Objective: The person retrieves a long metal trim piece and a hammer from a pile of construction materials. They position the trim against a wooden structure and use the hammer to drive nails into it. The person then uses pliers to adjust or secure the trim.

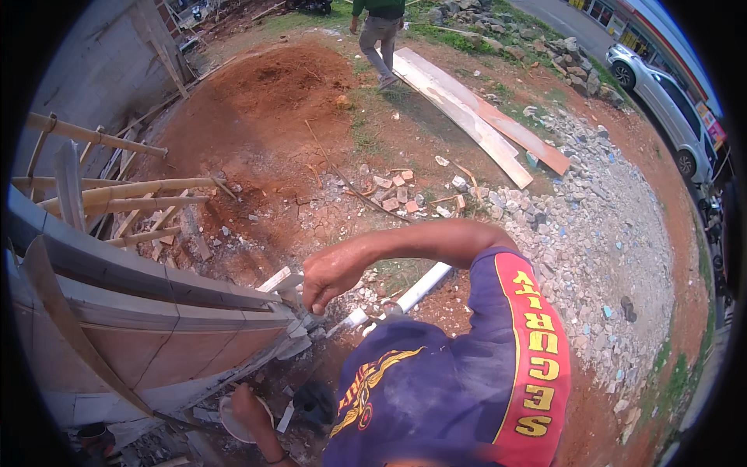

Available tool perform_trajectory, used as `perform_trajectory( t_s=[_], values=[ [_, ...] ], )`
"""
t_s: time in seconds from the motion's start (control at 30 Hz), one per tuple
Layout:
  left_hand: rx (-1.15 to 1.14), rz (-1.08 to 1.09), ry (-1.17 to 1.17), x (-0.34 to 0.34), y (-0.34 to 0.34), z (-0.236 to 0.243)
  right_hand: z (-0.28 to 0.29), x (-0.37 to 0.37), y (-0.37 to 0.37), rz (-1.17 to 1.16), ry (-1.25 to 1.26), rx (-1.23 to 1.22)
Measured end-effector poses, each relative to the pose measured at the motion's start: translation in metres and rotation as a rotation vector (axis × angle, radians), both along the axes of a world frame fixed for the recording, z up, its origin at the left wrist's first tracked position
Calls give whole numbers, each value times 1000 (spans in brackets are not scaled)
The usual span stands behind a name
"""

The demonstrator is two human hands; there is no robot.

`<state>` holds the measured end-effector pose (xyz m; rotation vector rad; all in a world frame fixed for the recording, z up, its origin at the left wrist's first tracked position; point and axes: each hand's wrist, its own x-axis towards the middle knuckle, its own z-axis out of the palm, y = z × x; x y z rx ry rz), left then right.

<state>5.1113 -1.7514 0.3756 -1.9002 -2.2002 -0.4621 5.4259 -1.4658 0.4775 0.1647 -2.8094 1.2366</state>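
My right arm, in a purple and red sleeve, reaches across to the end of a curved, board-faced structure (194, 350). There my right hand (331, 276) points downward with its fingers closed; what they hold, if anything, is hidden. Pale offcuts (282, 280) stick up beside it. Lower down, my left hand (250, 411) is curled at a round whitish bowl (229, 420), with part of the bowl covered by the hand. A thin curved strip (70, 319) bends along the near face of the structure. To the right of my right hand lies a white pipe (426, 288).
Bamboo poles (117, 194) jut out at the left beside a grey wall (85, 70). Broken bricks (401, 191) lie ahead, with a rubble heap (607, 233) at the right. Another person (381, 31) walks beside long planks (459, 109). A silver car (669, 105) stands far right.
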Motion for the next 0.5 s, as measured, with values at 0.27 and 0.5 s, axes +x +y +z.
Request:
perform_trajectory(
  t_s=[0.27,0.5],
  values=[
    [-524,-336,-567,25,3,-9,20,19,9,-527,470,482],
    [-255,-308,-446,32,9,-11,-7,46,10,-726,-76,887]
  ],
)
